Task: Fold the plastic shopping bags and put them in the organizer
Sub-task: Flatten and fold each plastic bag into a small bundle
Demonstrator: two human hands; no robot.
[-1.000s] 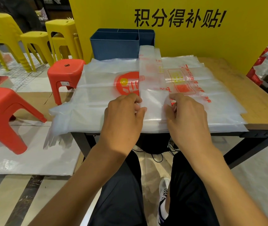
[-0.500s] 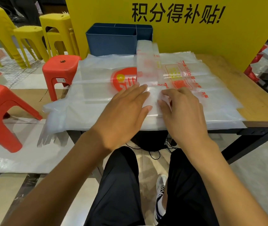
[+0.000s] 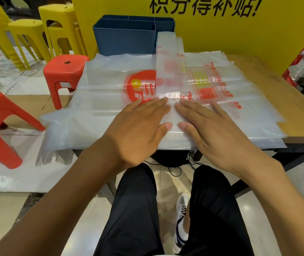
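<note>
Lying lengthwise atop a stack of clear printed plastic shopping bags [image 3: 230, 100] on a wooden table [image 3: 284, 93], a narrow folded clear plastic bag strip [image 3: 169, 71] is pressed flat by the left hand [image 3: 140, 130] and right hand [image 3: 210, 130], fingers spread. A dark blue plastic divided organizer [image 3: 125, 38] stands at twelve o'clock.

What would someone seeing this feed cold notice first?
Two flat hands, the left hand and the right hand, press side by side on a narrow folded bag strip that runs away from the person across a stack of clear printed bags on the wooden table. Behind it stands the blue organizer against a bright yellow sign. Red and yellow stools stand to the left.
</note>
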